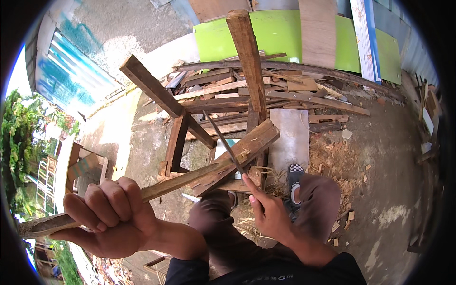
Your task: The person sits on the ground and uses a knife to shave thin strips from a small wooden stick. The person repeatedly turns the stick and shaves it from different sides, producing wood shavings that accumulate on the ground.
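Observation:
My left hand (pixel 107 213) is closed around a long wooden stick (pixel 180 181) that runs from the lower left up to a notched wooden stand (pixel 247 142). The stick's far end rests on the stand's slanted beam. My right hand (pixel 268 211) grips the handle of a long thin knife (pixel 223 141), whose blade lies across the stick where it meets the beam. Thin wood shavings hang from the stand under the blade. My knees and a checkered shoe (pixel 294 173) show below.
A pile of scrap planks (pixel 285 90) lies behind the stand, with green boards (pixel 280 33) leaning beyond. Wood chips (pixel 332 156) litter the dirt ground at right. A grey slab (pixel 289 137) lies flat. Wooden crates (pixel 88 166) stand at left.

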### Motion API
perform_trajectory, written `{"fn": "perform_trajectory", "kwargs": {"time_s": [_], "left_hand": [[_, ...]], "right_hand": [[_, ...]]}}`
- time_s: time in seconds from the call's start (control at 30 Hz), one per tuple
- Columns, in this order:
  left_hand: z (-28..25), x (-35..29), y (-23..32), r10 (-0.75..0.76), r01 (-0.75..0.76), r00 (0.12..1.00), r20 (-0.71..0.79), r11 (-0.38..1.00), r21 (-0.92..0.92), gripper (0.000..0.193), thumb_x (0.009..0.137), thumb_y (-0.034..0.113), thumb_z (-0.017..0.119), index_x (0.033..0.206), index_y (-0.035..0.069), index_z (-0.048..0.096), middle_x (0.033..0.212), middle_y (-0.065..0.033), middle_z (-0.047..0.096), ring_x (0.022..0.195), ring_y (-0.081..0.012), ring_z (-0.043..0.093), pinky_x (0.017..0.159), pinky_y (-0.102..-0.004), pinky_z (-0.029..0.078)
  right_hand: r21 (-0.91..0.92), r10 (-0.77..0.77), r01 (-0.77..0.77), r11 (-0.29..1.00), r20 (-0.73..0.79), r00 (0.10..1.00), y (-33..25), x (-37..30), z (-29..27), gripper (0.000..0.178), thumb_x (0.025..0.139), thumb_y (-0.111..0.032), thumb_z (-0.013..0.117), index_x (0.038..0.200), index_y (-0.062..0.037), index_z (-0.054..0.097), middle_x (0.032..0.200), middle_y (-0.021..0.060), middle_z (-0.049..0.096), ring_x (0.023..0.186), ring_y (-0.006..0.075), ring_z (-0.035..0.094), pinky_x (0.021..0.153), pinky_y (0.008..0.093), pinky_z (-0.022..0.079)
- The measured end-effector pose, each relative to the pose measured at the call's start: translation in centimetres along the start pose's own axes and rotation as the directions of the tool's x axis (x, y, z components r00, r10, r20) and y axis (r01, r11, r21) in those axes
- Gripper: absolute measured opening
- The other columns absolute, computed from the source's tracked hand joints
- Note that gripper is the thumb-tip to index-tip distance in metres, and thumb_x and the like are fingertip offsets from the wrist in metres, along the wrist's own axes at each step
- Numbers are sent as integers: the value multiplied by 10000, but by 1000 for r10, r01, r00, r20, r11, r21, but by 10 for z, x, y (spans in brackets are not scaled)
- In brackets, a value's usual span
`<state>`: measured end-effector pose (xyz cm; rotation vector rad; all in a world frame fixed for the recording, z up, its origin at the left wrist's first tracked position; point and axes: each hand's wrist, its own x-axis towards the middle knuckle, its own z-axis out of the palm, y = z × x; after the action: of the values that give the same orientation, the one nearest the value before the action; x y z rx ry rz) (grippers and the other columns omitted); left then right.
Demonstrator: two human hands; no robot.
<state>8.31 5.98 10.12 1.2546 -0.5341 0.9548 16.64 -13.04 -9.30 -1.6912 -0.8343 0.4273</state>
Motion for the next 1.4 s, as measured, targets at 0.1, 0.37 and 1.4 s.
{"fn": "perform_trajectory", "kwargs": {"time_s": [0.1, 0.37, 1.4], "left_hand": [[1, 3, -1, -12, 12, 1000, 0, 1000, 2, 538, 1024, 586, 462, 701, 168, 361, 513, 50, 275, 410, -60, 190, 444, -259, 141], [-5, -3, 0, 21, -20, 994, -104, 1000, 14, 572, 1019, 663, 369, 738, 166, 330, 524, 38, 244, 419, -74, 141, 412, -251, 156], [-147, -23, -7, 52, -212, 925, -375, 892, -399, 592, 1036, 629, 362, 677, 158, 340, 480, 45, 205, 400, -89, 146, 396, -267, 194]], "right_hand": [[57, -234, 236, 970, -32, 972, -12, -1, 5, 537, 996, -29, 505, 1525, -92, 436, 1113, 253, 689, 695, 332, 669, 669, 366, 518], [224, 298, -311, 924, 89, 950, 20, 15, -6, 503, 1049, -134, 448, 1549, -161, 395, 884, 189, 659, 703, 277, 620, 758, 397, 539], [819, 455, -234, 523, -37, 890, 36, -14, -59, 346, 1075, -331, 486, 1296, -67, 521, 670, 29, 455, 396, 116, 425, 374, 284, 388]]}}
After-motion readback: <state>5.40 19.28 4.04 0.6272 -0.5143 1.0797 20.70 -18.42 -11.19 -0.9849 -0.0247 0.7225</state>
